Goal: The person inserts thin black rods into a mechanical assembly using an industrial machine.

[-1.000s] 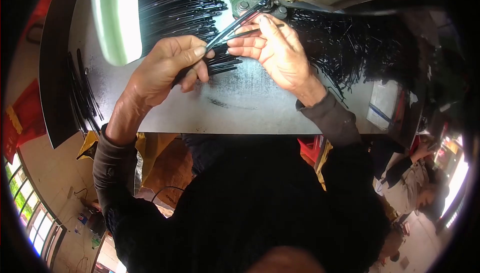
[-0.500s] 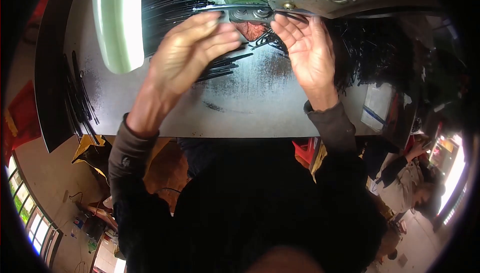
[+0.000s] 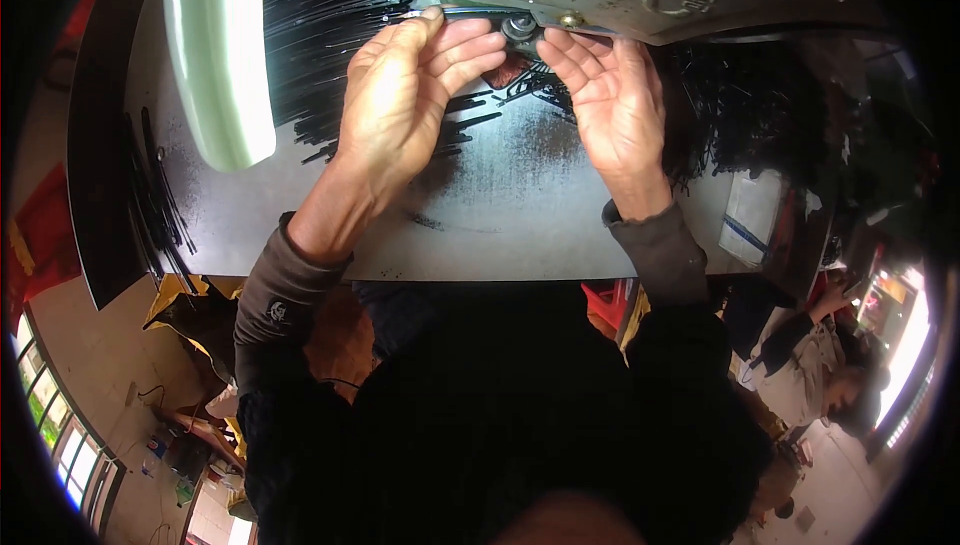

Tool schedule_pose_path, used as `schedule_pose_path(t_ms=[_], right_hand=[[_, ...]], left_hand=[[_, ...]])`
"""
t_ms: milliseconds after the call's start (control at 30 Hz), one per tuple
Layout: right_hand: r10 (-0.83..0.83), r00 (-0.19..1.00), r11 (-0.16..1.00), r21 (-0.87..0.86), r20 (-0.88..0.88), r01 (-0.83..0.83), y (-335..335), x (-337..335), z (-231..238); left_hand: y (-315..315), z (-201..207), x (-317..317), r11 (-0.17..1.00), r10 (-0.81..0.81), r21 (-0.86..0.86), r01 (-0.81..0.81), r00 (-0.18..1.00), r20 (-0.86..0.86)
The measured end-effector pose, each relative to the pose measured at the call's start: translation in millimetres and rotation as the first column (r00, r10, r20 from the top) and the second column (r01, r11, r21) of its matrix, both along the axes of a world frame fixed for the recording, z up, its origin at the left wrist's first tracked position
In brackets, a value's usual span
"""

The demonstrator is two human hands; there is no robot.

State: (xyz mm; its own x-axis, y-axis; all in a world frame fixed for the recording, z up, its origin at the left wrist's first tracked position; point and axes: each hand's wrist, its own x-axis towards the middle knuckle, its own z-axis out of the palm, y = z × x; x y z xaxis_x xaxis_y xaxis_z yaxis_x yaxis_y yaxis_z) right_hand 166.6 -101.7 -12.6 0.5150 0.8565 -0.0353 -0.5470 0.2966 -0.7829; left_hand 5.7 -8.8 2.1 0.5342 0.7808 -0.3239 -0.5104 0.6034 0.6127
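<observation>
The left sleeve (image 3: 292, 283), around 8 or 9 o'clock, is a dull brownish grey, with its cuff (image 3: 318, 249) fairly close-fitting and a tiny pale roundish emblem (image 3: 278, 311) on the forearm, honestly too small to make out. The right sleeve (image 3: 662, 260) at 3 o'clock is the same drab shade, though its cuff (image 3: 640, 224) looks looser and kinda flared. Further down they both go basically black. The black top (image 3: 475, 405) at 6 o'clock is too dark to show seams. Both hands, left (image 3: 395, 95) at 11 and right (image 3: 622, 110) between 1 and 2, are bare.
</observation>
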Motion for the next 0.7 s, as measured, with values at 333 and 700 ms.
schedule_pose_path(t_ms=[333,700], right_hand=[[-0.013,0.999,1.0,0.017,0.032,0.013,0.9,-1.0,-2.1],[-0.01,1.0,1.0,-0.004,0.023,0.01,0.3,2.4,-5.5]], left_hand=[[4.2,5.8,9.0,0.999,0.051,0.011,-0.05,0.997,-0.064],[1.0,4.5,7.2,0.999,0.047,0.031,-0.042,0.987,-0.154]])
